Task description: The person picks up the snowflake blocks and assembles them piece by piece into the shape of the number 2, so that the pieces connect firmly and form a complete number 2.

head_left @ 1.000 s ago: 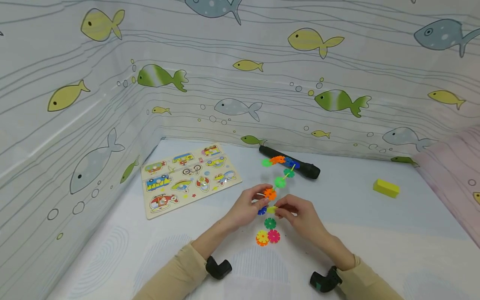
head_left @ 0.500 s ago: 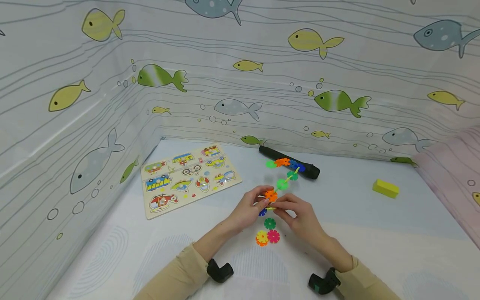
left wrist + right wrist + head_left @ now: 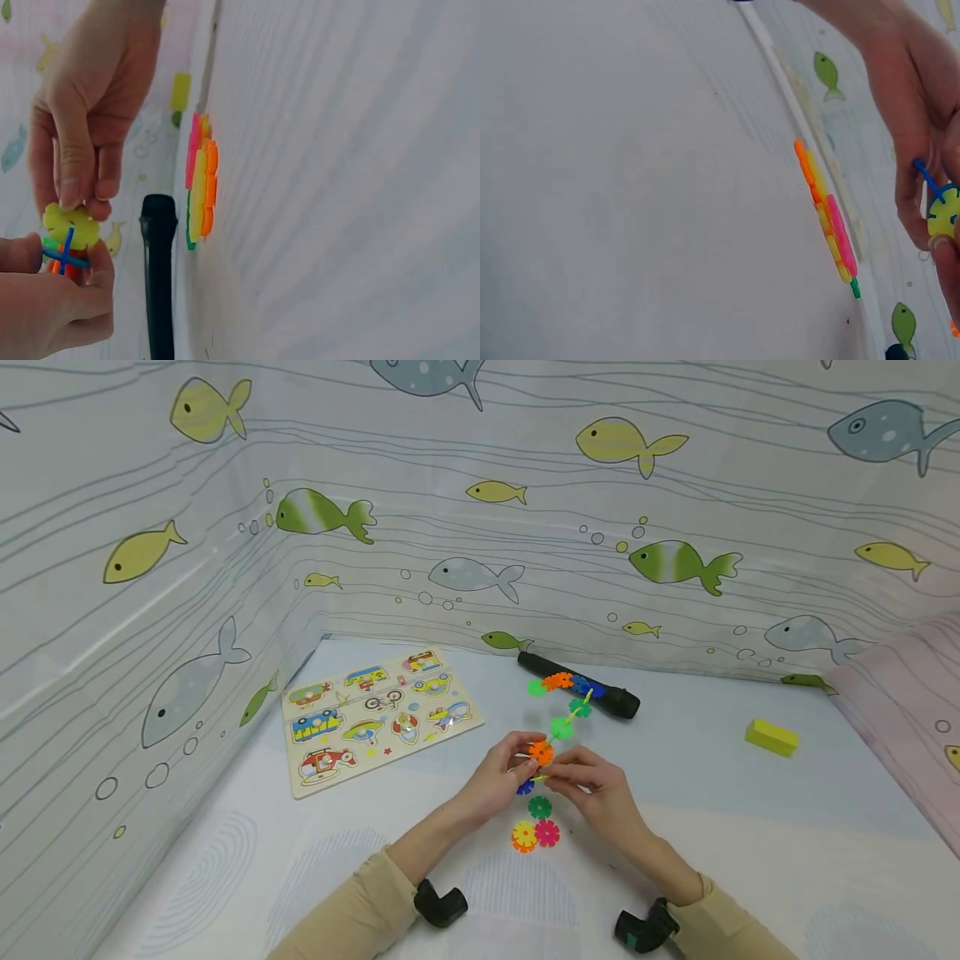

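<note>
My left hand (image 3: 487,783) holds a chain of interlocking notched plastic discs (image 3: 561,727) by its near end, around an orange disc (image 3: 540,752) and a blue disc (image 3: 526,787). Beyond the hand the chain curves up and away through green, blue and orange pieces. Between thumb and fingers, my right hand (image 3: 596,787) pinches a yellow notched disc (image 3: 71,225), which meets the blue disc in the left wrist view. Fingers partly hide how far the two slot together. Below the hands lie loose discs: green (image 3: 540,807), pink (image 3: 547,833), and yellow (image 3: 525,832) overlapping orange (image 3: 522,848).
A wooden vehicle puzzle board (image 3: 382,718) lies at the left. Behind the chain is a black microphone (image 3: 618,700). A yellow block (image 3: 772,737) sits to the right. Fish-patterned walls (image 3: 555,585) rise at the back and left.
The chain's far end swung a little right, then back left. The yellow disc has turned to show its edge, and the right hand has shifted slightly left towards the left hand.
</note>
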Motion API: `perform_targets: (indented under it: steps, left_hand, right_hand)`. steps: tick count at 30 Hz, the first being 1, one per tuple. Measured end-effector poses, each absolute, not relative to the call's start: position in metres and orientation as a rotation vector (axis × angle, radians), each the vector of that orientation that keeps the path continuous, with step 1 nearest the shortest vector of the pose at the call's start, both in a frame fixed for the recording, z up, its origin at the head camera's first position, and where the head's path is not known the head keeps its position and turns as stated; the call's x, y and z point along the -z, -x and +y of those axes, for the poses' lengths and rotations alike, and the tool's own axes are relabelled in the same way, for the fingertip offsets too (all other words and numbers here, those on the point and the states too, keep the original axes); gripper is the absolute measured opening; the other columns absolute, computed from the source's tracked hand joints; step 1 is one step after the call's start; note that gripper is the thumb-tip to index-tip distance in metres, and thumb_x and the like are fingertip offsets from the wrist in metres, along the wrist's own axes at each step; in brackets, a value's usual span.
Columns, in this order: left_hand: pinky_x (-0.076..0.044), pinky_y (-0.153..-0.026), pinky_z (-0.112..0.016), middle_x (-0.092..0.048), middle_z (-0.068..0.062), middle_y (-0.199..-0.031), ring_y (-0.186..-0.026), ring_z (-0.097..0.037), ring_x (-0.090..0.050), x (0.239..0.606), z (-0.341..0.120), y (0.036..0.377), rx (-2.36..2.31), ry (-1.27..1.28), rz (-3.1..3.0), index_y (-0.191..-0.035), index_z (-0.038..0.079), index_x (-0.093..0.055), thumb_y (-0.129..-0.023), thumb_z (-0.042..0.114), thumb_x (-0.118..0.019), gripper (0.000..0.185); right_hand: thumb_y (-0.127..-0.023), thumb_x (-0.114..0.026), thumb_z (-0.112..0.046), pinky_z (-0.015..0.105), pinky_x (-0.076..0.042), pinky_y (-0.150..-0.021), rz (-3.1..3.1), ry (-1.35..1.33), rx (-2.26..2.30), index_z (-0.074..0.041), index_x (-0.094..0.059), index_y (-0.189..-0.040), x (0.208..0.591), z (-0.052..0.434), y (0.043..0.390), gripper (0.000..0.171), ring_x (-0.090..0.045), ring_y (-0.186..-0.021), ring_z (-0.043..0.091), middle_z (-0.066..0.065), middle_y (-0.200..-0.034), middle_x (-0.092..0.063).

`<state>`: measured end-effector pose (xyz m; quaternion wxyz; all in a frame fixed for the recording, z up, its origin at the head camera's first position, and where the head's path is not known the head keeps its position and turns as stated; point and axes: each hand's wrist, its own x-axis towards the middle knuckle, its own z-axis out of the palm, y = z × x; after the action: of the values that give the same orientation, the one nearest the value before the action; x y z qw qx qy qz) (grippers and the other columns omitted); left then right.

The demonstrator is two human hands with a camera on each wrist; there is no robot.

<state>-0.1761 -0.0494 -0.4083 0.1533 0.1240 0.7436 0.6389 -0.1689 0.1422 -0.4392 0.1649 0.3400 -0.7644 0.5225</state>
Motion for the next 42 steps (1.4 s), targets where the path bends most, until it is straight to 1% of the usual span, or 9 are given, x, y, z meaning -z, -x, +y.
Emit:
perform_targets:
  steps: [6,15,18,22,27,34,42]
  left_hand:
    - [-0.05,-0.103,-0.034,-0.053,-0.012,-0.131,-0.117,-0.025,-0.056,0.408,-0.05,0.177,-1.84,-0.34,2.098,-0.144,0.008,-0.045,-0.105,0.004,-0.044,0.04]
    - [-0.05,-0.103,-0.034,-0.052,-0.011,-0.133,-0.117,-0.023,-0.054,0.41,-0.051,0.176,-1.808,-0.352,2.109,-0.143,0.01,-0.047,-0.104,0.004,-0.045,0.039]
    - [-0.05,-0.102,-0.033,-0.052,-0.011,-0.133,-0.117,-0.023,-0.054,0.41,-0.05,0.176,-1.801,-0.362,2.102,-0.143,0.01,-0.047,-0.104,0.004,-0.045,0.04]
    - [-0.05,-0.1,-0.032,-0.053,-0.012,-0.133,-0.115,-0.022,-0.053,0.411,-0.05,0.175,-1.802,-0.381,2.087,-0.143,0.008,-0.047,-0.103,0.002,-0.045,0.04]
    - [-0.05,-0.1,-0.031,-0.053,-0.013,-0.132,-0.112,-0.021,-0.055,0.411,-0.049,0.175,-1.813,-0.379,2.06,-0.143,0.007,-0.047,-0.103,0.002,-0.044,0.04]
    - [-0.049,-0.098,-0.029,-0.053,-0.015,-0.131,-0.111,-0.023,-0.055,0.41,-0.05,0.174,-1.824,-0.385,2.016,-0.144,0.006,-0.047,-0.104,0.003,-0.043,0.04]
    - [-0.049,-0.095,-0.025,-0.052,-0.015,-0.131,-0.109,-0.021,-0.055,0.41,-0.051,0.175,-1.833,-0.383,1.973,-0.145,0.004,-0.046,-0.105,0.003,-0.042,0.041]
  right_hand:
    - [-0.079,-0.077,0.008,0.019,-0.057,-0.08,-2.224,-0.893,-1.556,-0.002,-0.077,-0.096,0.438,0.143,0.167,0.02,-0.068,-0.086,0.021,0.009,-0.091,-0.07]
    - [-0.077,-0.076,0.012,0.018,-0.058,-0.076,-2.173,-0.879,-1.615,0.001,-0.078,-0.091,0.443,0.142,0.167,0.018,-0.066,-0.084,0.015,0.012,-0.087,-0.07]
    - [-0.076,-0.076,0.013,0.018,-0.057,-0.075,-2.154,-0.877,-1.615,0.001,-0.078,-0.09,0.445,0.142,0.168,0.018,-0.065,-0.083,0.015,0.011,-0.086,-0.07]
    - [-0.075,-0.076,0.015,0.017,-0.057,-0.071,-2.121,-0.886,-1.604,0.002,-0.078,-0.088,0.446,0.142,0.168,0.018,-0.065,-0.08,0.017,0.011,-0.083,-0.069]
    - [-0.077,-0.076,0.012,0.019,-0.057,-0.068,-2.154,-0.84,-1.629,0.002,-0.078,-0.087,0.448,0.142,0.167,0.014,-0.065,-0.079,0.014,0.014,-0.08,-0.069]
    - [-0.08,-0.076,0.006,0.02,-0.058,-0.07,-2.189,-0.777,-1.673,0.002,-0.079,-0.085,0.447,0.141,0.165,0.008,-0.065,-0.08,0.013,0.013,-0.08,-0.07]
    - [-0.083,-0.075,0.001,0.022,-0.059,-0.071,-2.264,-0.67,-1.761,0.0,-0.079,-0.088,0.45,0.143,0.165,0.006,-0.066,-0.079,0.011,0.015,-0.082,-0.071]
